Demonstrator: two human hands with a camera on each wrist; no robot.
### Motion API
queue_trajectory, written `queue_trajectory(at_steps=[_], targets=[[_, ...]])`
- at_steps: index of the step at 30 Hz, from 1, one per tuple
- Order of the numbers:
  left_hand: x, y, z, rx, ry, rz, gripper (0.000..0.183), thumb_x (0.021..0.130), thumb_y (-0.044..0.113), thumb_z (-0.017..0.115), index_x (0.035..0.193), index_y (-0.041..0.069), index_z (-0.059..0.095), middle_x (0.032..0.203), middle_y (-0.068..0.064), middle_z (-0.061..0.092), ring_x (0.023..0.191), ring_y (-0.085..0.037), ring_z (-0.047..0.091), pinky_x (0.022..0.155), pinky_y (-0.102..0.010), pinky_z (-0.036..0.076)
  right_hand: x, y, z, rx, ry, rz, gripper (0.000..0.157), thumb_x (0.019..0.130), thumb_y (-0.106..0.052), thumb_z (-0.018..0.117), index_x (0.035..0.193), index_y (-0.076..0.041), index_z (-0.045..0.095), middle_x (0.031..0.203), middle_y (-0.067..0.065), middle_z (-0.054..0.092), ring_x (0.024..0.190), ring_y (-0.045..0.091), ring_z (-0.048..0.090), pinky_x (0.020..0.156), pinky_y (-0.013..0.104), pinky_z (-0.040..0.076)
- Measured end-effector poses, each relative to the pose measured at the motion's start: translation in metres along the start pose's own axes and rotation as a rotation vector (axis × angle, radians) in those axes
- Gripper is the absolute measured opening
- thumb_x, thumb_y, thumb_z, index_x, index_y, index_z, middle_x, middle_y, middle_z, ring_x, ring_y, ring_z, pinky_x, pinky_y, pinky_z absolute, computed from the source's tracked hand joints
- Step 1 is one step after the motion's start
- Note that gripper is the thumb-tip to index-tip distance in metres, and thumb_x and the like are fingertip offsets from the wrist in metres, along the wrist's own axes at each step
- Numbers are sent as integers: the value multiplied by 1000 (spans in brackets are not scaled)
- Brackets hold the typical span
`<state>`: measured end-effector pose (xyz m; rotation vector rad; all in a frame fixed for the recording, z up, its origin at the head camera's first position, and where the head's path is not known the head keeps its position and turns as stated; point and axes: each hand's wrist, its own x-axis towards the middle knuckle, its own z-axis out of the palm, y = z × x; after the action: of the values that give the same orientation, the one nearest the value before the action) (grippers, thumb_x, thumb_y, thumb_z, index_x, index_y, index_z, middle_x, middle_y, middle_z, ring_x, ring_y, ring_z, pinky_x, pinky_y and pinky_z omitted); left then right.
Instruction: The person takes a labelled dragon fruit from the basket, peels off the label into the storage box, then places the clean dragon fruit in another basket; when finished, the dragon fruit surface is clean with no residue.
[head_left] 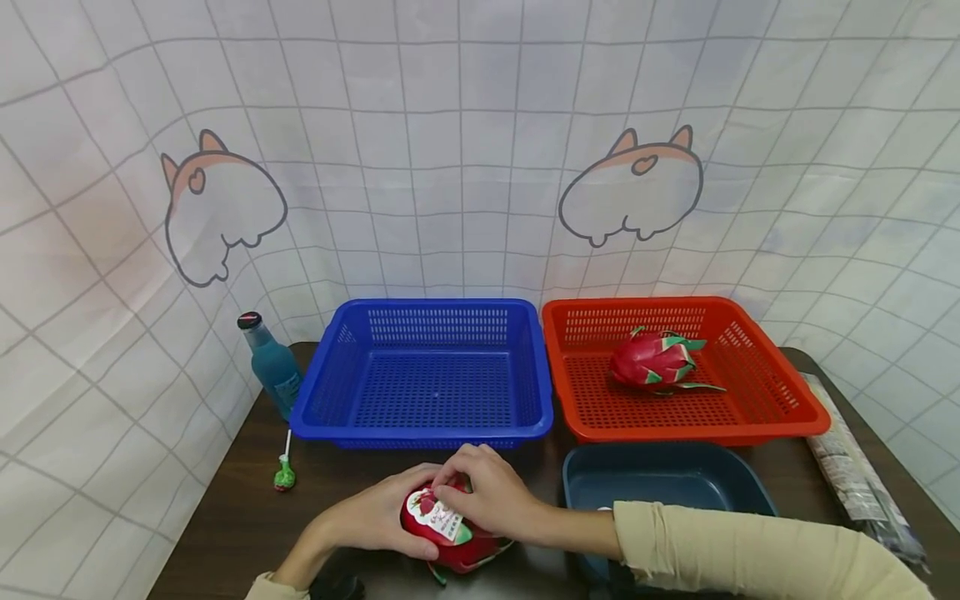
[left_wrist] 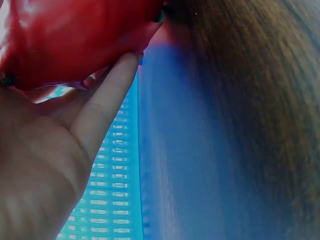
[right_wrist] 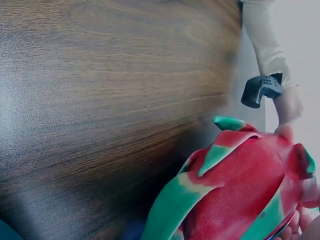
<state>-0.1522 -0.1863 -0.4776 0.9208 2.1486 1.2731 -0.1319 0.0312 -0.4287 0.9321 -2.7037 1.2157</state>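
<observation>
Near the table's front, my left hand (head_left: 375,512) holds a red dragon fruit (head_left: 468,550) with green-tipped scales, its fingers and thumb around the side. In the left wrist view the fruit's smooth red skin (left_wrist: 80,40) rests against the fingers. A white printed label (head_left: 435,515) with a fruit picture lies on the fruit's upper face. My right hand (head_left: 491,492) is over the fruit from the right, thumb and bent fingers pinching at the label's upper edge. The right wrist view shows the fruit's scaly side (right_wrist: 235,185); the fingertips there are mostly hidden.
Behind the hands stands a blue basket (head_left: 442,433); to its right a red basket (head_left: 705,429) holds another dragon fruit (head_left: 651,360). A dark blue tray (head_left: 667,454) lies under the right forearm. At left are a blue bottle (head_left: 273,367) and green lollipop (head_left: 284,475); a plastic-wrapped pack (head_left: 855,467) lies right.
</observation>
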Motion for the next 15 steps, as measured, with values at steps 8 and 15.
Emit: queue_trajectory(at_steps=[8, 15], targets=[[1, -3, 1, 8, 0, 26, 71, 81, 28, 79, 140, 33, 40, 137, 2, 50, 114, -8, 55, 91, -23, 52, -1, -1, 3, 32, 4, 37, 5, 88, -18, 68, 84, -14, 69, 84, -2, 65, 81, 8, 50, 70, 16, 40], [0, -3, 0, 22, -4, 22, 69, 81, 29, 78, 139, 33, 40, 133, 2, 52, 111, -7, 56, 88, -23, 53, -2, -4, 5, 45, 2, 38, 5, 91, -18, 65, 88, -14, 65, 78, -3, 63, 77, 2, 45, 66, 12, 37]])
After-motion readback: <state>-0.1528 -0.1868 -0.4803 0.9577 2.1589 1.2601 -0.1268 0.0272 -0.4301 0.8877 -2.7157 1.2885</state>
